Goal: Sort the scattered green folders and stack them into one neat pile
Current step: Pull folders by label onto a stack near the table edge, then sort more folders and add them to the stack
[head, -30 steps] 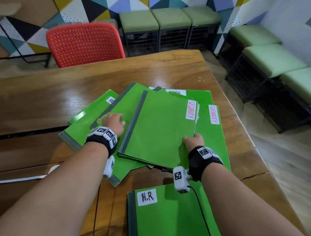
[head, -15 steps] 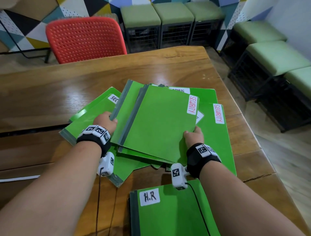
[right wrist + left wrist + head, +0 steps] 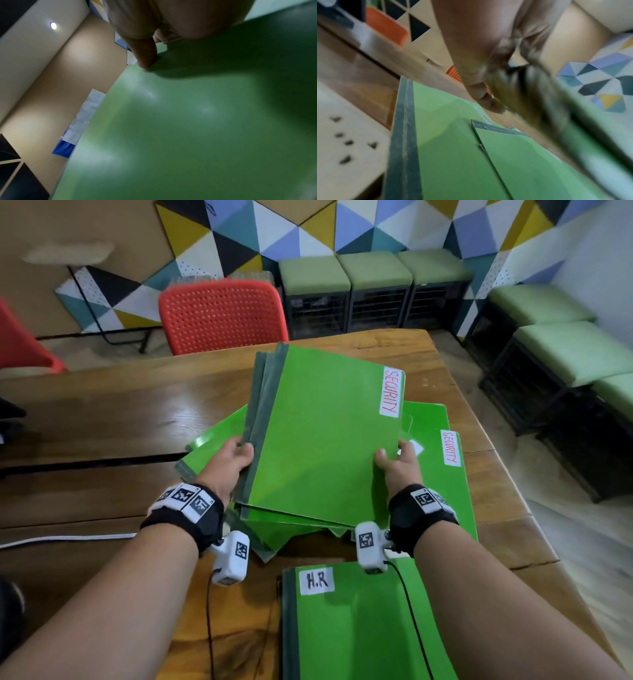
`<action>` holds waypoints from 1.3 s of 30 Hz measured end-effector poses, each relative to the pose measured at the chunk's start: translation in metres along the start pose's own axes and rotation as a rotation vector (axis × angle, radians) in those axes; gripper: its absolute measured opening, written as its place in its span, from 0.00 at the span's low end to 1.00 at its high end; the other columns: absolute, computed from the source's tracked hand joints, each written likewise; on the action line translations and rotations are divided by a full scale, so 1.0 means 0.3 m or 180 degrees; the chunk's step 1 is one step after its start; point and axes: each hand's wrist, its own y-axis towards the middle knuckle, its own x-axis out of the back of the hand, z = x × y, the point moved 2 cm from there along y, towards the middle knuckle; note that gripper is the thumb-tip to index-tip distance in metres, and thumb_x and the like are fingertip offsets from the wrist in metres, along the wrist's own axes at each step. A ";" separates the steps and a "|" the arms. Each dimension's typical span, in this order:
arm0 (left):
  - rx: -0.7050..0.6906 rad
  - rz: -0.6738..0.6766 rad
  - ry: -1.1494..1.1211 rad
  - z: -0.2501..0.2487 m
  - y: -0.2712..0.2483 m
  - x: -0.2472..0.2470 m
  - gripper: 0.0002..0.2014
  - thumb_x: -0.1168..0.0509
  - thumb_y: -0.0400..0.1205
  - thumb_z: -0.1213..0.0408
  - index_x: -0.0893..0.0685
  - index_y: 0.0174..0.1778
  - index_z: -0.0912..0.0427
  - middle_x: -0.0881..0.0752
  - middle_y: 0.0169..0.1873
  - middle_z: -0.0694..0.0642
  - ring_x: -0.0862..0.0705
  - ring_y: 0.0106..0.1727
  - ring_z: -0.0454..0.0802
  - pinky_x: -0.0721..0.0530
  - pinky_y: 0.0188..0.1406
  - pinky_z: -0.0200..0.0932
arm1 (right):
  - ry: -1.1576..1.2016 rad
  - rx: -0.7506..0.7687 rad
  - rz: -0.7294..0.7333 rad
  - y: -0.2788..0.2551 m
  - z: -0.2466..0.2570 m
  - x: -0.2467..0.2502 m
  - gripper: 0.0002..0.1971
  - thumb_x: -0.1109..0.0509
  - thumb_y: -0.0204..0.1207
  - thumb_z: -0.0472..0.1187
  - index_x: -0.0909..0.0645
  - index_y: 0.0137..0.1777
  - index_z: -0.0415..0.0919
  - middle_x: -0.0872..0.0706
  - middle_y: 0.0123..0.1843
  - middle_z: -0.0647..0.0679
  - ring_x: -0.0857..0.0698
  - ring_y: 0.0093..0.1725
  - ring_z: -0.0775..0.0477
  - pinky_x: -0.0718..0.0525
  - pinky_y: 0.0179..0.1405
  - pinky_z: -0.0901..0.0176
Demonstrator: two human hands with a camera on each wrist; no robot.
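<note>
I hold a small stack of green folders (image 3: 322,436) tilted up off the table, its top one labelled SECURITY. My left hand (image 3: 227,465) grips the grey spine edge, and my right hand (image 3: 395,462) grips the opposite edge, thumb on the cover. Under the lifted stack, more green folders (image 3: 442,484) lie fanned out on the wooden table (image 3: 102,419), one also labelled SECURITY. A separate green pile marked H.R (image 3: 352,621) lies near the front edge. The left wrist view shows folders on the table (image 3: 453,155); the right wrist view shows the held cover (image 3: 188,128).
A red chair (image 3: 222,314) stands behind the table, and another red seat (image 3: 20,344) sits at far left. Green cushioned stools (image 3: 376,289) line the back and right walls. A white cable (image 3: 65,539) lies on the table at left.
Both hands have lifted the top folders from the spread and tilted them up toward me. The stack's far edge rose well above the table; the rest stayed put.
</note>
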 end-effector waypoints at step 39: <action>0.1724 0.0624 0.2328 0.449 -0.778 -0.232 0.30 0.29 0.79 0.69 0.32 0.76 0.68 0.14 0.48 0.61 0.14 0.24 0.53 0.08 0.40 0.54 | -0.3448 -0.1006 0.1028 -0.349 -0.554 0.419 0.16 0.31 0.60 0.54 0.18 0.39 0.42 0.09 0.38 0.44 0.09 0.38 0.41 0.12 0.49 0.42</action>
